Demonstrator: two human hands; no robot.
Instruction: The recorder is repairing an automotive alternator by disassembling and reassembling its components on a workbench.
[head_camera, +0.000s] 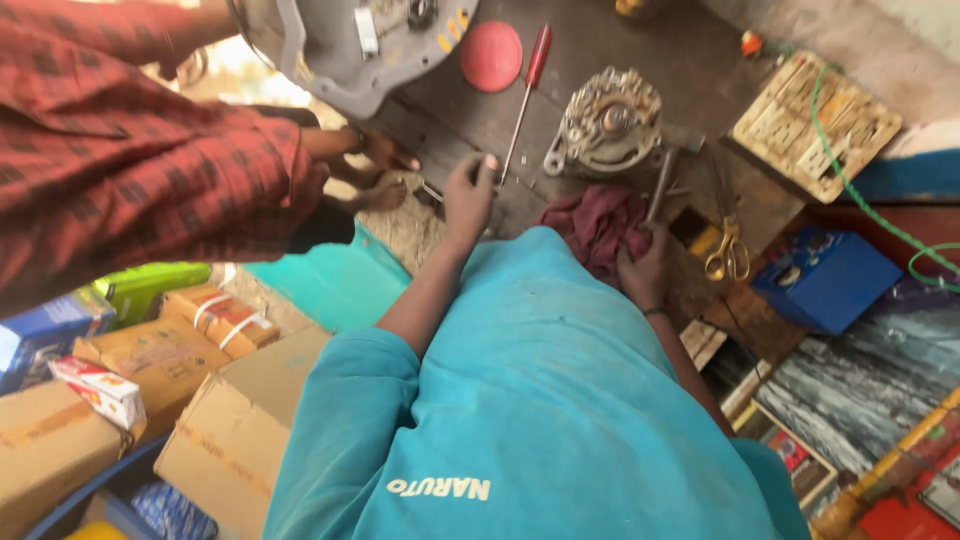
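screwdriver (525, 95) lies on the dark bench, its tip touching the left hand (468, 195), red handle pointing away. left hand's fingers curl at the tip; grip unclear. right hand (645, 268) is clenched on a maroon rag (595, 225) just below the alternator (608, 125).

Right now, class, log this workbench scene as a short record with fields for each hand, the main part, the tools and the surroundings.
left hand: on the bench edge, by the tip of the red-handled screwdriver
right hand: grips a maroon rag
main part: metal alternator on the dark bench
tools: yellow-handled scissors
other: red disc, blue box, cardboard boxes
nearby: another person's hand
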